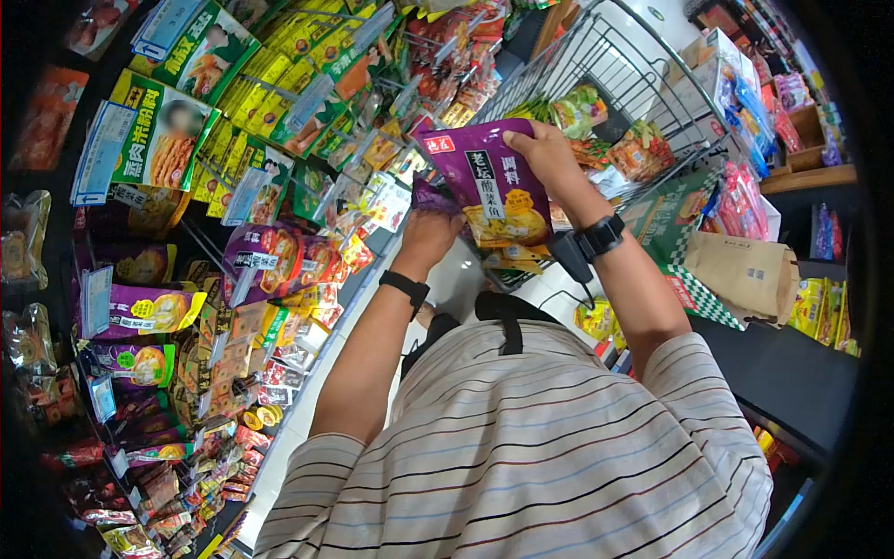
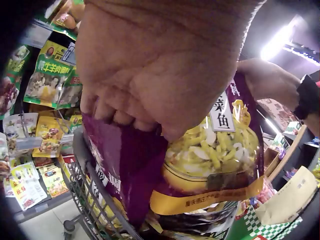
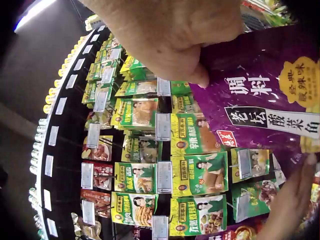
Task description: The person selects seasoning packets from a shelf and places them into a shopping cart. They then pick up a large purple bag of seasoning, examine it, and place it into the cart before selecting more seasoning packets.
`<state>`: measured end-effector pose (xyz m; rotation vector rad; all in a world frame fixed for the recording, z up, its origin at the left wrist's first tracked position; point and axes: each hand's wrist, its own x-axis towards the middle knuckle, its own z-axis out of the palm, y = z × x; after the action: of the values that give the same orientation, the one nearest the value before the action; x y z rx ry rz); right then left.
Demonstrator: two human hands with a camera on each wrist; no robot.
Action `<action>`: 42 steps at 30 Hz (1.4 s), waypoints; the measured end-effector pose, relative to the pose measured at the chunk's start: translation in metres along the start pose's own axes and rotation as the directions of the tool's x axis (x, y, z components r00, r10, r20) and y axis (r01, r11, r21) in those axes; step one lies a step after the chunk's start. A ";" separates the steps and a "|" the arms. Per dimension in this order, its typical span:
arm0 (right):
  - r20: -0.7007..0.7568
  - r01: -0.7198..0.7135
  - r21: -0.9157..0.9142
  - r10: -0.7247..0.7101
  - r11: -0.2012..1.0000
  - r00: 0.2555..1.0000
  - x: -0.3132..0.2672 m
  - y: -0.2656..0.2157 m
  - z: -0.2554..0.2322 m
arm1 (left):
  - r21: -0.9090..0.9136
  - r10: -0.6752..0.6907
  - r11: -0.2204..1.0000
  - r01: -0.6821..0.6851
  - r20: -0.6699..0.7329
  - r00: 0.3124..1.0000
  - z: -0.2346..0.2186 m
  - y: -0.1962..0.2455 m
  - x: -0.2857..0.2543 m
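Note:
In the head view my right hand (image 1: 551, 166) pinches a purple seasoning packet (image 1: 466, 191) by its upper edge, thumb on the printed front. The packet hangs upright, with a bowl of pickled-cabbage fish pictured at its bottom. My left hand (image 1: 430, 238) is just left of it, knuckles up. The left wrist view shows this hand's curled fingers (image 2: 122, 119) gripping a second purple packet (image 2: 122, 165), which overlaps the first packet (image 2: 215, 160). In the right wrist view the thumb lies against the first packet's purple face (image 3: 250, 100).
Hanging seasoning packets (image 1: 154, 140) fill the shelf rack on the left, with purple packets (image 1: 140, 312) lower down. A wire shopping cart (image 1: 643, 56) holding several goods stands ahead. At right, a brown paper bag (image 1: 740, 275) sits on a dark shelf (image 1: 782, 373).

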<state>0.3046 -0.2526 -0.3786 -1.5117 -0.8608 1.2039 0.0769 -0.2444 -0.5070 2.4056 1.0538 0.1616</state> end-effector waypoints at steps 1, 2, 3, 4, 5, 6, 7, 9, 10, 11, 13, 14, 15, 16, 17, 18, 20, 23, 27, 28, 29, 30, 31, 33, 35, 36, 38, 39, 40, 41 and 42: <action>0.000 -0.003 -0.015 0.003 1.000 1.000 0.006 0.006 0.003 | 0.020 -0.036 0.999 0.035 0.070 0.997 -0.006 0.003 -0.002; -0.014 -0.002 -0.047 0.001 0.999 1.000 0.015 0.013 0.005 | 0.041 -0.074 0.997 0.069 0.138 0.988 -0.012 0.006 -0.003; -0.012 0.028 -0.024 -0.028 0.999 1.000 0.019 0.016 0.009 | 0.043 -0.063 0.997 0.059 0.099 0.993 -0.007 0.003 -0.006; -0.009 0.057 -0.001 -0.057 0.998 0.998 0.023 0.019 0.014 | 0.045 -0.053 0.998 0.050 0.059 0.997 -0.001 -0.001 -0.009; -0.007 0.085 0.022 -0.085 0.996 0.996 0.025 0.022 0.018 | 0.048 -0.044 0.998 0.043 0.019 0.999 0.005 -0.004 -0.012; -0.015 0.096 0.030 -0.095 0.995 0.995 0.025 0.022 0.024 | 0.031 -0.057 0.998 0.057 0.019 0.998 0.005 -0.003 -0.014; -0.026 0.126 -0.026 -0.127 0.992 0.992 0.024 0.024 0.027 | 0.015 -0.071 0.997 0.071 0.020 0.997 0.006 -0.001 -0.015; -0.041 0.189 -0.140 -0.196 0.972 0.980 0.026 0.034 0.034 | 0.036 -0.056 0.998 0.055 0.026 0.998 0.005 0.000 -0.017; -0.048 0.220 -0.175 -0.232 0.960 0.972 0.025 0.042 0.035 | 0.072 -0.028 0.997 0.026 0.036 0.999 0.005 0.000 -0.019; -0.046 0.231 -0.230 -0.248 0.945 0.968 0.024 0.052 0.039 | 0.107 -0.001 0.994 -0.004 0.044 0.999 0.005 0.000 -0.020; -0.040 0.251 -0.337 -0.280 0.907 0.959 0.015 0.072 0.048 | 0.062 -0.099 0.994 0.095 0.066 0.993 0.001 0.007 -0.021; -0.016 0.219 -0.311 -0.236 0.925 0.972 0.006 0.081 0.055 | 0.042 -0.147 0.989 0.144 0.078 0.986 -0.002 0.010 -0.022; -0.019 0.118 -0.251 -0.127 0.961 0.992 -0.006 0.087 0.065 | 0.049 -0.127 0.991 0.125 0.049 0.991 -0.004 0.010 -0.024; 0.079 0.295 -0.389 -0.287 0.873 0.955 -0.005 0.115 0.067 | 0.058 -0.108 0.993 0.107 0.021 0.994 -0.005 0.010 -0.029; 0.197 0.458 -0.496 -0.419 0.737 0.887 -0.005 0.140 0.066 | 0.067 -0.090 0.994 0.090 -0.004 0.996 -0.007 0.010 -0.033; 0.220 0.406 -0.481 -0.341 0.777 0.914 -0.012 0.139 0.069 | 0.040 -0.116 0.993 0.115 0.038 0.992 -0.011 0.010 -0.035; 0.272 0.293 -0.456 -0.182 0.840 0.945 -0.025 0.136 0.073 | -0.021 -0.075 0.997 0.073 -0.075 0.994 -0.010 0.005 -0.042; 0.379 0.369 -0.475 -0.192 0.799 0.905 -0.021 0.121 0.070 | -0.101 -0.093 0.991 0.088 -0.046 0.995 -0.003 -0.005 -0.048; 0.315 0.391 -0.585 -0.245 0.710 0.917 -0.005 0.095 0.068 | -0.180 -0.129 0.978 0.106 -0.121 0.984 -0.030 -0.014 -0.080; 0.346 0.396 -0.526 -0.235 0.753 0.908 -0.007 0.067 0.078 | -0.199 -0.171 0.968 0.152 -0.084 0.982 -0.048 -0.010 -0.092; 0.373 0.385 -0.473 -0.215 0.793 0.902 -0.013 0.033 0.085 | -0.246 -0.192 0.956 0.160 -0.114 0.975 -0.057 -0.013 -0.107; 0.422 0.408 -0.400 -0.230 0.821 0.877 -0.014 0.009 0.097 | -0.275 -0.222 0.944 0.180 -0.129 0.966 -0.067 -0.015 -0.120; 0.464 0.418 -0.329 -0.240 0.847 0.852 -0.019 -0.012 0.111 | -0.308 -0.247 0.931 0.196 -0.136 0.959 -0.074 -0.019 -0.133; 0.561 0.453 -0.247 -0.254 0.856 0.787 -0.037 -0.055 0.140 | -0.346 -0.320 0.906 0.243 -0.187 0.929 -0.080 -0.032 -0.162; 0.669 0.522 -0.216 -0.264 0.825 0.694 -0.054 -0.099 0.177 | -0.378 -0.390 0.879 0.292 -0.216 0.895 -0.088 -0.044 -0.191; 0.709 0.602 -0.151 -0.339 0.784 0.619 -0.058 -0.110 0.196 | -0.391 -0.427 0.863 0.321 -0.222 0.877 -0.092 -0.048 -0.206; 0.767 0.638 -0.049 -0.380 0.769 0.517 -0.057 -0.125 0.238 | -0.479 -0.513 0.798 0.365 -0.222 0.829 -0.110 -0.048 -0.233; 0.790 0.649 0.002 -0.400 0.761 0.465 -0.057 -0.132 0.260 | -0.509 -0.531 0.780 0.363 -0.235 0.814 -0.121 -0.044 -0.245; 0.780 0.667 0.018 -0.427 0.745 0.457 -0.056 -0.137 0.281 | -0.540 -0.550 0.762 0.358 -0.247 0.798 -0.131 -0.042 -0.257; 0.769 0.684 0.032 -0.455 0.729 0.448 -0.055 -0.142 0.304 | -0.568 -0.568 0.743 0.352 -0.258 0.782 -0.137 -0.043 -0.267; 0.758 0.701 0.046 -0.482 0.712 0.440 -0.051 -0.145 0.325 | -0.593 -0.581 0.733 0.333 -0.292 0.760 -0.137 -0.046 -0.277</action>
<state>-0.0153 -0.1770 -0.2335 -0.6929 -2.0080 1.1284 -0.1863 -0.3621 -0.3860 1.5754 1.5742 0.7648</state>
